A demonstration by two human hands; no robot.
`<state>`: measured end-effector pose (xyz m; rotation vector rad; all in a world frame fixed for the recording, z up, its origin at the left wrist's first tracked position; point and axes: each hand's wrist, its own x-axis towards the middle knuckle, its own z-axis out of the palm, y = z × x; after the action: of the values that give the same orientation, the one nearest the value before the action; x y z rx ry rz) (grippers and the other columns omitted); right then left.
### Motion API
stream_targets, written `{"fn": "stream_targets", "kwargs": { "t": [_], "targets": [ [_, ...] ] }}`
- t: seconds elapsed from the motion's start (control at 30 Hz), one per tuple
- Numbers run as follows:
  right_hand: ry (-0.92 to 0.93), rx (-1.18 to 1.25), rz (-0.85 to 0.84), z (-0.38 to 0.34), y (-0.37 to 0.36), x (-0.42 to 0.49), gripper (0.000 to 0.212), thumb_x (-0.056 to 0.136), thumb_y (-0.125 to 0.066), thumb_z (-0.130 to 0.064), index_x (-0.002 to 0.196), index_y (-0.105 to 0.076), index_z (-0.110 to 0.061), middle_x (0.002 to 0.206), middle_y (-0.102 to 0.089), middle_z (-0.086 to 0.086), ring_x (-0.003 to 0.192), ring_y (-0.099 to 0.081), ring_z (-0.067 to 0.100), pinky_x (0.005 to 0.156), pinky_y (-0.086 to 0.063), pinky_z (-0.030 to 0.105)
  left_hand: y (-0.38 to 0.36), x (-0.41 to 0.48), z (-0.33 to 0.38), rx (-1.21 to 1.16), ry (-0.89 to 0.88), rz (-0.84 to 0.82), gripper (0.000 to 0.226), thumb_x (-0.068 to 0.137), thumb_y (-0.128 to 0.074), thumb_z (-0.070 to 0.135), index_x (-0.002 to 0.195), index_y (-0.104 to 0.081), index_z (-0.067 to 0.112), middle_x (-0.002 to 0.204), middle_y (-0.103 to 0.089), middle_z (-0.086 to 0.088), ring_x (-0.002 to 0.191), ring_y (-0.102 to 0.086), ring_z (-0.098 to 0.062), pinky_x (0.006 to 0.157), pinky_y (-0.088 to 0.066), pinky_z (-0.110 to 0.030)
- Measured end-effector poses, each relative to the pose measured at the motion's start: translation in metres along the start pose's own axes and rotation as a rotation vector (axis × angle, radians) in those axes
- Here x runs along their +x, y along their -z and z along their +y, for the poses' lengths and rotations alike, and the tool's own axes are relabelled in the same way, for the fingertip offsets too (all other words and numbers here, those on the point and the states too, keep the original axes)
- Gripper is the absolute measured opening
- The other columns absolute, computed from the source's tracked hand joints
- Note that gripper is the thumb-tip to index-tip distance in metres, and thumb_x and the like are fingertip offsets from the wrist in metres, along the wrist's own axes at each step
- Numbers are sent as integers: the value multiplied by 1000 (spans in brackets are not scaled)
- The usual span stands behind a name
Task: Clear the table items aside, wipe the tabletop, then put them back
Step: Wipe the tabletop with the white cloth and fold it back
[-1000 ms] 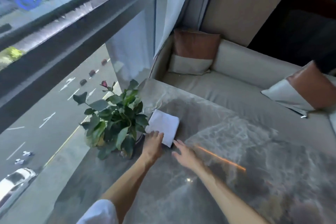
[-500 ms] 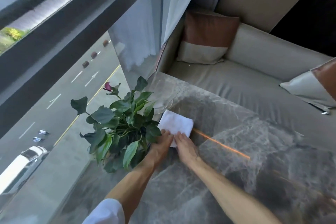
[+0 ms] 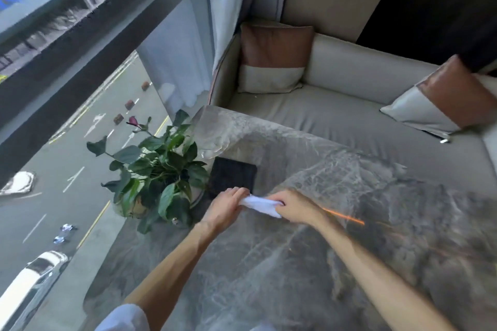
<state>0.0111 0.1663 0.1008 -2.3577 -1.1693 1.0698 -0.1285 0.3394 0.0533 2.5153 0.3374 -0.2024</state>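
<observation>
Near the table's point(image 3: 295, 263) left edge, the left hand point(image 3: 226, 207) and right hand point(image 3: 294, 207) both pinch a bunched white cloth point(image 3: 259, 204) just above the top. Beyond it lies a dark mat point(image 3: 232, 179), beside the potted plant point(image 3: 158, 169) at the far left corner.

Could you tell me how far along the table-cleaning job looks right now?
Early. Both hands, left hand and right hand, hold the white cloth bunched above the marble tabletop. The potted plant and dark square mat sit on it, uncleared. Wiping and replacing remain.
</observation>
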Motion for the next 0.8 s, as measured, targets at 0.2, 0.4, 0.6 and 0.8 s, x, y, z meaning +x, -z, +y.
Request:
{"fn": "stream_targets", "kwargs": {
  "t": [0.2, 0.4, 0.6, 0.8],
  "targets": [
    [-119, 493, -169, 76, -16, -155, 39, 82, -60, -57, 72, -61, -20, 68, -47, -11, 62, -42, 3, 58, -32, 28, -13, -31, 138, -156, -147, -313, 22, 91, -57, 22, 112, -61, 15, 105, -69, -2, 90, -60, -9, 74, -39, -19],
    [-114, 965, -128, 126, -54, -295, 33, 88, -64, -29, 119, -56, -31, 119, -65, -7, 115, -59, 10, 93, -48, 16, -52, -64, 320, -103, -143, -648, 31, 95, -48, 11, 124, -57, 11, 128, -60, -5, 110, -51, -15, 79, -30, -14],
    [-318, 1562, 173, 175, -92, -403, 29, 97, -52, -31, 120, -62, -16, 108, -73, -3, 99, -68, 9, 91, -51, 29, -126, -80, 425, -147, -130, -456, 42, 90, -45, 32, 126, -55, 13, 120, -64, -10, 110, -59, -27, 93, -44, -30],
    [-385, 2111, 405, 206, -109, -454, 47, 100, -37, -37, 129, -55, -4, 120, -67, 18, 110, -65, 28, 100, -43, 44, -208, -127, 451, -270, -103, -217, 66, 91, -30, 54, 144, -40, 16, 149, -42, -3, 140, -33, -17, 117, -21, -32]
  ]
}}
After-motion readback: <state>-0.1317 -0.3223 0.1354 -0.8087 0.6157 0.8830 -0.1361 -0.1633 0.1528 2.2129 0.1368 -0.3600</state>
